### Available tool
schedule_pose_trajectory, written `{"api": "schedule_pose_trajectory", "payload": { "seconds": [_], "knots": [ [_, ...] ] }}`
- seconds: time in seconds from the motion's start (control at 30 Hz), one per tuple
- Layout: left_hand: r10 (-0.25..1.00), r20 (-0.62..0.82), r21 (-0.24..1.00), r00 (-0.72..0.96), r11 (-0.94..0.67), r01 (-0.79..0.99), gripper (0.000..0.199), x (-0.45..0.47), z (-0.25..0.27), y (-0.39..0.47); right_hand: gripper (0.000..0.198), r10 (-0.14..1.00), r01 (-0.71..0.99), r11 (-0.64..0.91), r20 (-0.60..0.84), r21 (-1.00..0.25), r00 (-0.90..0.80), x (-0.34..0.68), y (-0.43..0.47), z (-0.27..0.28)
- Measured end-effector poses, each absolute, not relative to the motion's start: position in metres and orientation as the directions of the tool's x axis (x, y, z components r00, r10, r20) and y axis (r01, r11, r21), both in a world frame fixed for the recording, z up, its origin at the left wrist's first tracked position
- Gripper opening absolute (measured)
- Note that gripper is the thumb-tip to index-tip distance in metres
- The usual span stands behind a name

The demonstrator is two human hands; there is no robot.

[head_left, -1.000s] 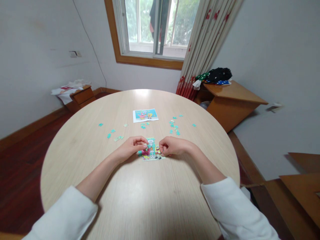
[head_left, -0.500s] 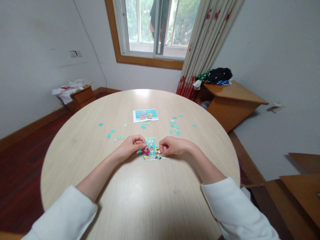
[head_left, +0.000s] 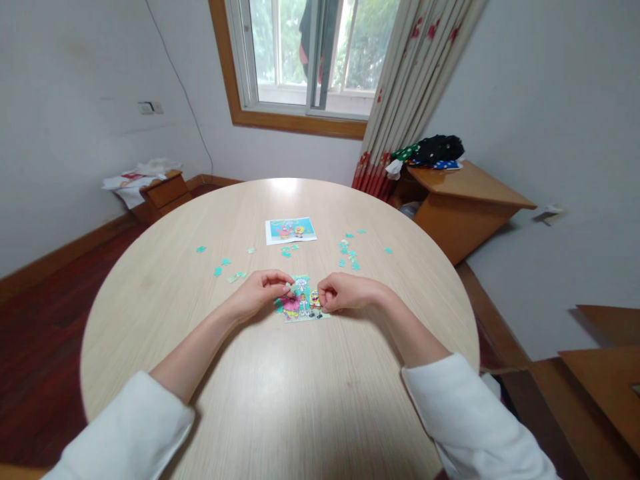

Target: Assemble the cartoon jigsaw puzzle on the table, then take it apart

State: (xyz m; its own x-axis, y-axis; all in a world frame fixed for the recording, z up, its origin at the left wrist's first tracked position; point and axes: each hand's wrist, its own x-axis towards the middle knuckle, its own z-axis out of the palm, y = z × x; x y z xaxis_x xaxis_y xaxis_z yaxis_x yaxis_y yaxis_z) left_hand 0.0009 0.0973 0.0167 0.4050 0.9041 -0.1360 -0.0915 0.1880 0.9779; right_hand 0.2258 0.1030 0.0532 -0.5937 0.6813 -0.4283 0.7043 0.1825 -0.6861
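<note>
Puzzle [head_left: 303, 300], partly joined, is laid flat on the round table [head_left: 280, 400], between the two hands. Its left side is partly covered by the left hand [head_left: 263, 293], whose fingers are loosely curled, thumb and forefinger slightly parted above the pink figure [head_left: 291, 305]; whether a piece is pinched there cannot be told. Its right edge is hidden by the right hand [head_left: 345, 291], which is curled almost into a fist beside the yellow figure [head_left: 314, 301]; whether anything is gripped cannot be told.

Loose pieces are scattered in three groups: left of the puzzle [head_left: 225, 262], just beyond it [head_left: 287, 252], and beyond it to the right [head_left: 345, 250]. Past the middle group, straight beyond the puzzle, a printed card [head_left: 291, 230] is laid.

Well beyond the puzzle to the left, a stand [head_left: 167, 192] is topped with pale cloth [head_left: 135, 179]. Far to its right, dark and spotted cloth [head_left: 437, 152] is heaped on a desk [head_left: 465, 190]; under the desktop, a pale item [head_left: 410, 209] is partly seen, too unclear to be named. Farthest beyond the puzzle, the window [head_left: 280, 53] is flanked by a curtain [head_left: 400, 80].
</note>
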Motion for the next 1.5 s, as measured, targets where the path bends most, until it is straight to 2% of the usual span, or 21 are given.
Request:
{"api": "schedule_pose_trajectory", "payload": {
  "seconds": [1.1,1.27,1.5],
  "knots": [
    [0.908,-0.137,0.943,0.396,0.242,-0.227,0.035,-0.001,0.024,0.095,0.007,0.674,0.651,0.131,-0.414,-0.748,-0.612,0.226,0.102,0.055],
    [0.904,-0.110,0.949,0.413,0.220,-0.227,0.034,-0.001,0.022,0.097,0.009,0.713,0.546,0.022,-0.370,-0.837,-0.595,0.230,0.107,0.048],
    [0.916,-0.123,0.955,0.382,0.214,-0.204,0.039,-0.001,0.020,0.098,0.013,0.773,0.466,-0.082,-0.351,-0.881,-0.528,0.233,0.113,0.034]
  ]
}}
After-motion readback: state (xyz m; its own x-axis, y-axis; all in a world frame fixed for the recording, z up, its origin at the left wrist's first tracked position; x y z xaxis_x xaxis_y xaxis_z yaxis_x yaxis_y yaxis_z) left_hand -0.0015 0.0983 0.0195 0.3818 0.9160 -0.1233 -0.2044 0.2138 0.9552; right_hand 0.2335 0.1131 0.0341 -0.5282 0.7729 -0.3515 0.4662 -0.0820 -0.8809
